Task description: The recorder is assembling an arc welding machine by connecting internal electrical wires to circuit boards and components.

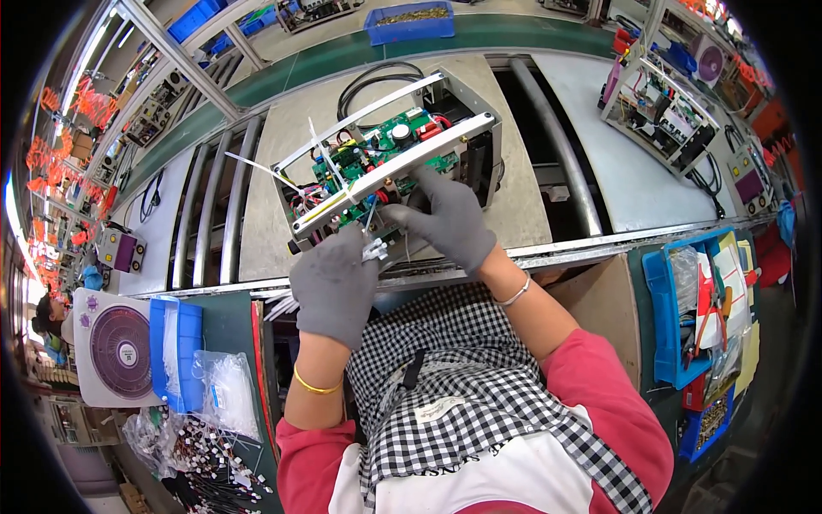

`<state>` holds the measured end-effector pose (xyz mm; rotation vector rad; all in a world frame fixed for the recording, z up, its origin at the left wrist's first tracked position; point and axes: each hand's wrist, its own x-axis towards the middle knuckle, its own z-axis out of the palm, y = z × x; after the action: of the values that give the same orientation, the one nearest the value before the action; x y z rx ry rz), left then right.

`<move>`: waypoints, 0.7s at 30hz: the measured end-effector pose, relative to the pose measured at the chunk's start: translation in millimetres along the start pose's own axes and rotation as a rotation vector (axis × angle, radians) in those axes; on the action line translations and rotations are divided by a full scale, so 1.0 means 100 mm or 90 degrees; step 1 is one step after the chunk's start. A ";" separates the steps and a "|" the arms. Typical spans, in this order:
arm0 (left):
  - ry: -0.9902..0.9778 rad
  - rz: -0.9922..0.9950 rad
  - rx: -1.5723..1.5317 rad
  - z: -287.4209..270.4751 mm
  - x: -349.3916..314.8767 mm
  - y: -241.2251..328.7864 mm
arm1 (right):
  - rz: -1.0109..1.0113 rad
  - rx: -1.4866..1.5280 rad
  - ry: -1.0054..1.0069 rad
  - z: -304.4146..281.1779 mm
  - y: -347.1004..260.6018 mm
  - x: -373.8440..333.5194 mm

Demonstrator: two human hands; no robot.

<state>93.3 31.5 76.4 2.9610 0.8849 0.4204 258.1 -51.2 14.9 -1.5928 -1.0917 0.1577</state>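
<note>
A metal-framed chassis [411, 163] sits tilted on the work board, with a green circuit board [390, 141], wires and components inside. White cable ties [313, 128] stick up from its left part. My left hand [336, 278], in a grey glove, is closed at the chassis's near left corner, around a bundle of white cable ties [375, 250]; the heads show by the fingers, the tails below the wrist side. My right hand [452, 218], also gloved, reaches into the chassis's near side. Its thumb and forefinger are spread apart near the wires; the other fingertips are partly hidden.
A black cable [368, 86] coils behind the chassis. Metal rollers [556, 146] flank the board, and another chassis [659, 111] stands at right. A blue tool tray [655, 317] is at lower right; a blue bin [175, 355], bagged ties [227, 394] and harnesses [210, 467] lie at lower left.
</note>
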 end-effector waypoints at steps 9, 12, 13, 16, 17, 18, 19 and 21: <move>-0.081 -0.014 0.121 -0.04 0.28 0.13 | 0.257 0.492 -0.109 -0.16 -0.09 0.10; -0.073 -0.028 0.110 -0.03 0.28 0.14 | 0.254 0.480 -0.065 -0.12 -0.09 0.06; -0.071 -0.044 0.092 -0.03 0.28 0.15 | 0.248 0.479 -0.030 -0.11 -0.08 0.04; -0.016 -0.059 -0.009 -0.02 0.18 0.15 | 0.131 0.440 0.031 -0.08 0.14 -0.10; -0.016 -0.059 -0.007 0.02 0.15 0.13 | 0.130 0.442 0.031 -0.07 0.22 -0.11; 0.045 -0.026 -0.063 0.09 0.11 0.10 | -0.034 0.338 0.047 -0.07 0.24 -0.11; 0.107 0.007 -0.119 0.13 0.09 0.08 | -0.196 0.230 0.063 -0.09 0.24 -0.11; 0.094 -0.005 -0.148 0.16 0.06 0.08 | -0.218 0.132 0.012 -0.23 0.17 -0.09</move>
<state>106.8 28.7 63.1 2.7418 0.7975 0.6990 277.0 -72.5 5.4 -1.2023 -1.2728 0.0238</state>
